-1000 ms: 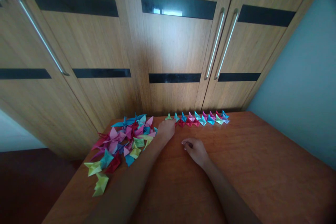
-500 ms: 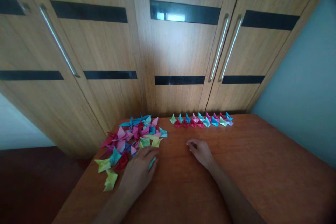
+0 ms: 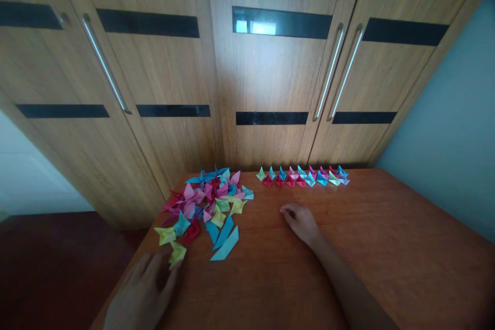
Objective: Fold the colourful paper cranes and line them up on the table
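A heap of coloured folded paper shapes (image 3: 204, 201) lies at the far left of the wooden table (image 3: 386, 247). A tidy row of small folded paper shapes (image 3: 301, 176) runs along the table's back edge. My left hand (image 3: 145, 289) lies near the front left corner, fingers stretched out, its fingertips touching a yellow-green folded piece (image 3: 177, 253). A flat blue folded piece (image 3: 224, 245) rests just right of it. My right hand (image 3: 299, 220) rests on the table below the row, fingers curled loosely, nothing visible in them.
Wooden wardrobe doors (image 3: 263, 77) with long metal handles (image 3: 328, 69) stand right behind the table. A pale blue wall (image 3: 456, 129) is on the right. Dark floor (image 3: 58, 268) shows past the table's left edge.
My left hand has drawn back from the row's left end, past the heap, to the front left corner. A flat blue piece now lies below the heap. The right hand has stayed put.
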The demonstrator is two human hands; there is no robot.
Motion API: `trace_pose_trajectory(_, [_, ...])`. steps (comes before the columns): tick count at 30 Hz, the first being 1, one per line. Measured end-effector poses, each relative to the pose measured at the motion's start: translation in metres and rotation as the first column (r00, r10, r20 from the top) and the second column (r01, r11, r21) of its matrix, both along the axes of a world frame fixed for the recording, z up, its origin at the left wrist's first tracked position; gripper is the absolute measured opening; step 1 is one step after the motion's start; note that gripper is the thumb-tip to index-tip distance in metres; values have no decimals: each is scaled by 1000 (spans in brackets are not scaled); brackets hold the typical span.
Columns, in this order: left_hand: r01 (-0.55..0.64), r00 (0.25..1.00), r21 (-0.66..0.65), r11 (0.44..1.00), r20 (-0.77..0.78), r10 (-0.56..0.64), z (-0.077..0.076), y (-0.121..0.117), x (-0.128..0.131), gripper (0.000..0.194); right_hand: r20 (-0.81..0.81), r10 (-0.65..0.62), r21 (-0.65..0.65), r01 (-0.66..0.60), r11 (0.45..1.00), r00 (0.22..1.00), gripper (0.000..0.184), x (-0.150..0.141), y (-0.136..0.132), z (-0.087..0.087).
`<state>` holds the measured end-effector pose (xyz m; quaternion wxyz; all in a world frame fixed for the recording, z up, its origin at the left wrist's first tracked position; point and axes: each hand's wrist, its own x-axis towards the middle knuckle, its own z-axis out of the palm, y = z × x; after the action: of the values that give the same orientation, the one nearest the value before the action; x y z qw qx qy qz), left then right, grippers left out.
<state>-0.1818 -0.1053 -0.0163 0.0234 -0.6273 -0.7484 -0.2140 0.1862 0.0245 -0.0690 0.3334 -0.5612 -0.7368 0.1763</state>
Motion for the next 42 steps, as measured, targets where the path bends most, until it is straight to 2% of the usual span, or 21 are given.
trace_pose_trajectory(3, [26, 1000, -87, 996, -4, -27, -9, 0, -4, 32, -14, 0, 4, 0, 1000, 1000, 24, 0, 0, 0])
trace_pose_trajectory(6, [-1, 1000, -114, 994, 21, 3, -16, 0, -9, 32, -26, 3, 3, -3, 1000, 1000, 24, 1, 0, -1])
trace_pose_trajectory(10, [-23, 997, -11, 1000, 72, 24, -19, -1, -14, 30, -24, 7, -9, -7, 1000, 1000, 24, 1, 0, 1])
trace_pose_trajectory(13, [-30, 989, 120, 992, 148, 12, -11, 1, -8, 26, -33, 16, -35, -17, 999, 999, 22, -1, -1, 3])
trace_pose_trajectory(17, [94, 947, 253, 963, 276, -165, 10, 17, 27, 26, -178, 76, -86, -92, 992, 981, 24, -10, -4, 6])
trace_pose_trajectory(21, [265, 865, 284, 921, 353, -357, 23, 45, 77, 22, -457, 157, -158, -254, 954, 876, 30, -22, -11, 13])
trace_pose_trajectory(24, [399, 782, 275, 875, 395, -482, 20, 66, 111, 16, -584, 160, -192, -327, 925, 796, 34, -27, -17, 23])
trace_pose_trajectory(28, [495, 708, 266, 827, 428, -562, 6, 89, 145, 14, -628, 133, -196, -321, 926, 767, 35, -27, -18, 31])
trace_pose_trajectory(34, [497, 637, 252, 830, 544, -546, -7, 107, 165, 16, -638, 87, -131, -220, 967, 765, 31, -17, -8, 21])
trace_pose_trajectory(38, [588, 540, 231, 775, 602, -588, -7, 108, 165, 17, -631, 82, -156, -230, 961, 772, 31, -11, -1, 13])
trace_pose_trajectory(40, [627, 547, 205, 752, 571, -612, -5, 109, 164, 17, -621, 79, -161, -225, 961, 780, 31, -9, 1, 10])
trace_pose_trajectory(42, [641, 589, 182, 745, 506, -630, -2, 113, 165, 17, -615, 59, -165, -201, 966, 786, 31, -7, 4, 6])
